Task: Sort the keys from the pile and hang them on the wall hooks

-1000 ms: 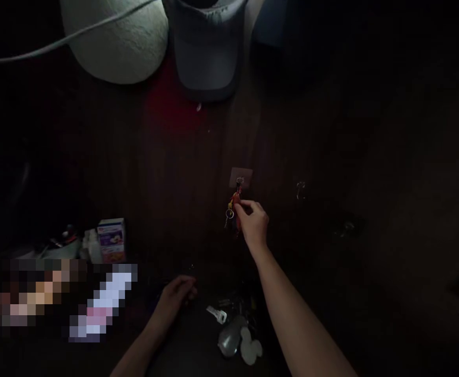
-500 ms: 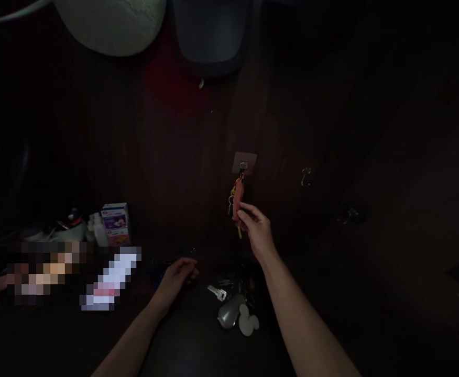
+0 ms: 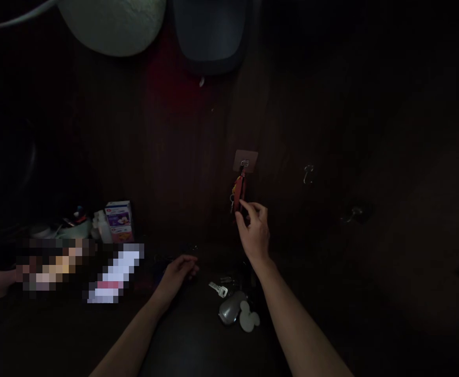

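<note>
A red strap-like key fob (image 3: 238, 189) hangs with a small key and a yellow bit from a metal hook on a clear adhesive plate (image 3: 250, 157). My right hand (image 3: 255, 230) is at the fob's lower end, thumb and index finger parted, the fingertips beside or just touching it. Low on the left, my left hand (image 3: 177, 273) rests on the dark surface, fingers loosely bent with nothing visible in them. To its right lie a silver key (image 3: 218, 289), a grey oval fob (image 3: 231, 308) and a pale mouse-head-shaped tag (image 3: 248, 317).
Another hook (image 3: 308, 174) is on the dark panel to the right, with a further hook (image 3: 356, 211) lower down. Small boxes (image 3: 119, 221) and a white bottle (image 3: 102, 228) stand at left, near blurred-out items. A white cap (image 3: 115, 26) and a grey cap (image 3: 210, 34) hang above.
My right thumb and index finger have parted from their pinch on the red fob, which stays hanging from the hook. The left hand has hardly moved.
</note>
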The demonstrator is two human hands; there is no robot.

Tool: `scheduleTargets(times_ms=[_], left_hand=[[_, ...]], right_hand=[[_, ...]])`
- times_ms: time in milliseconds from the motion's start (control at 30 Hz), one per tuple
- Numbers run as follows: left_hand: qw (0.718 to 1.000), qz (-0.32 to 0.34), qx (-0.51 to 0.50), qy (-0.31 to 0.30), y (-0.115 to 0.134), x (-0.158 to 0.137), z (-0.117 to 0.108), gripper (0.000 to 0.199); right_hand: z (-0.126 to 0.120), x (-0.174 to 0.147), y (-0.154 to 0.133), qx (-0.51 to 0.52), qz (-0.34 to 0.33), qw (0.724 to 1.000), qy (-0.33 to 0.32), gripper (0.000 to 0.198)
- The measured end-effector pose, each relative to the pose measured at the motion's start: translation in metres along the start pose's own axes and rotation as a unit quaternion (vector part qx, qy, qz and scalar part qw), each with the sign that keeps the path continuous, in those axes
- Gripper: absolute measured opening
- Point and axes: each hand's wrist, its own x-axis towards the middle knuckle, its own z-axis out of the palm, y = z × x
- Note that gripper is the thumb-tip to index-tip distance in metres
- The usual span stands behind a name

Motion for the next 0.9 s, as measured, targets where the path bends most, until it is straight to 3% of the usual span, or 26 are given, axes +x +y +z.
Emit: scheduleTargets(times_ms=[167,433,533,700,767,900], left_hand=[[0.999,0.002,-0.037,0.024,0.000,0.003,-0.002,0.027],[0.981,0.047,-0.098,0.158,0.003,0.006,-0.014,0.035],[0.961,0.093,-0.123,0.231,0.007,0.007,-0.023,0.034],[0.901,0.174,-0.123,0.379,0.018,0.007,-0.045,0.023],[0.900,0.179,-0.101,0.385,0.021,0.005,-0.054,0.022],[0.937,0.154,0.035,0.313,0.015,-0.001,-0.067,0.024]], right_hand=[[-0.002,-0.016,0.014,0.021,-0.017,0.998,-0.055,0.029],[-0.015,-0.060,0.037,0.057,0.016,0.987,-0.147,0.029],[-0.024,-0.072,0.046,0.067,0.043,0.987,-0.136,0.029],[-0.029,-0.091,0.065,0.064,0.088,0.988,-0.107,0.029],[-0.027,-0.096,0.072,0.069,0.106,0.987,-0.099,0.029],[-0.023,-0.098,0.076,0.081,0.132,0.984,-0.091,0.029]])
